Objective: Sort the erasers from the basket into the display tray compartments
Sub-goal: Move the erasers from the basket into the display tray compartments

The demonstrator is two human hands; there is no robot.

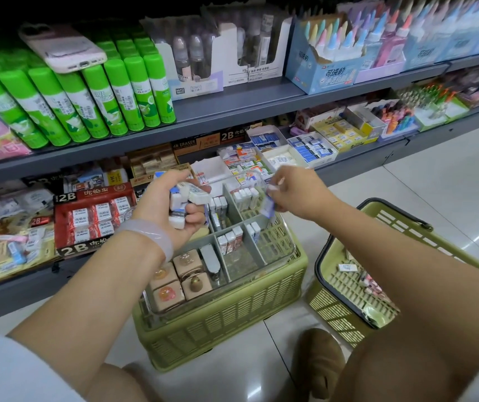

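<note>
Shop shelves full of stationery stand behind a shiny pale floor, and that is where the sorting goes on. On the floor sits a clear plastic display tray with grey dividers, resting on top of an upside-down green plastic crate. Small white erasers in paper sleeves stand on end in some of its compartments, and square pink erasers with little toys on top fill the near left part.

The right hand pinches one small white and blue eraser between thumb and fingers. It hangs just above the far right compartment, tilted, with its long side pointing down into the tray. That compartment lies straight below the eraser, so this hand is the nearer one. I think the eraser must turn upright to fit beside the two already standing there.

The left hand curls round a bunch of white erasers, over the left edge of the tray.

To the right stands a green plastic shopping basket with a black handle. A few erasers lie on its bottom.

Green glue sticks line the shelf above.
</note>
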